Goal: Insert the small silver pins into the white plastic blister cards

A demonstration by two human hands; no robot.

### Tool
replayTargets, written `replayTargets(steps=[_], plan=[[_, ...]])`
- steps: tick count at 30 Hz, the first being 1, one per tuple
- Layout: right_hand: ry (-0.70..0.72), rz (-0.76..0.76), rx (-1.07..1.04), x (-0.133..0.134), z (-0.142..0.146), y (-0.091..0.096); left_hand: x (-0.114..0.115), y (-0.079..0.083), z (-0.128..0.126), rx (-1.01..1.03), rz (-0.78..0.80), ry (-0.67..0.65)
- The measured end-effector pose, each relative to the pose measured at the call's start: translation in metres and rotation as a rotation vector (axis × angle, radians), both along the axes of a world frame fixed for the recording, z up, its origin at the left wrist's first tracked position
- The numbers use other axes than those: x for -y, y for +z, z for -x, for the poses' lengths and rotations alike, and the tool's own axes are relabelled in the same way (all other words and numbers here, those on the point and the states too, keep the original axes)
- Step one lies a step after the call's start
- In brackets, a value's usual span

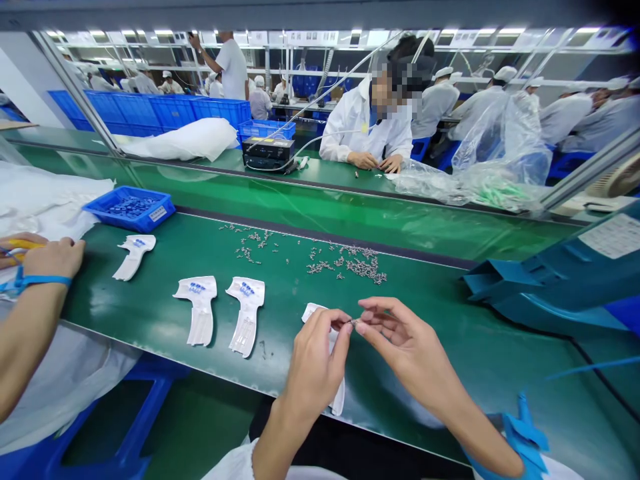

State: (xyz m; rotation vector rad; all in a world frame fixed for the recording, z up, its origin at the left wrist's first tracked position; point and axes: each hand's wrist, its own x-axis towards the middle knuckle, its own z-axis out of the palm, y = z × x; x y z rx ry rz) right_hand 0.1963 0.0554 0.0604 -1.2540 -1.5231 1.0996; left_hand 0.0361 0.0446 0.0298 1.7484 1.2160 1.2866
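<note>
My left hand (317,357) pinches a tiny silvery metal part (353,323) between thumb and forefinger. From the other side, my right hand (407,340) meets it with closed thumb and fingertips; the part is too small to tell its kind. Beneath my hands lies a white pistol-shaped plastic shell half (339,398), mostly hidden by my left hand. Two similar shells, a middle one (246,315) and one beside it (197,310), rest to the left with small blue pieces in their upper ends. Beyond my hands, small metal parts (367,265) lie in loose heaps on the green tabletop (285,293).
A further white shell (134,256) and a blue tray of blue pieces (131,205) are at the left, near a co-worker's hand (55,259) with a blue wristband. At the right stands a teal machine part (545,280). Across the bench sits another person (373,127).
</note>
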Motion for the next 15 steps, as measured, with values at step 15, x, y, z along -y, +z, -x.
replayTargets(steps=[15], plan=[[-0.034,0.097,-0.156,0.0015,0.0043,0.0042,-0.0001,0.0016,0.0023,-0.046,-0.147,0.026]])
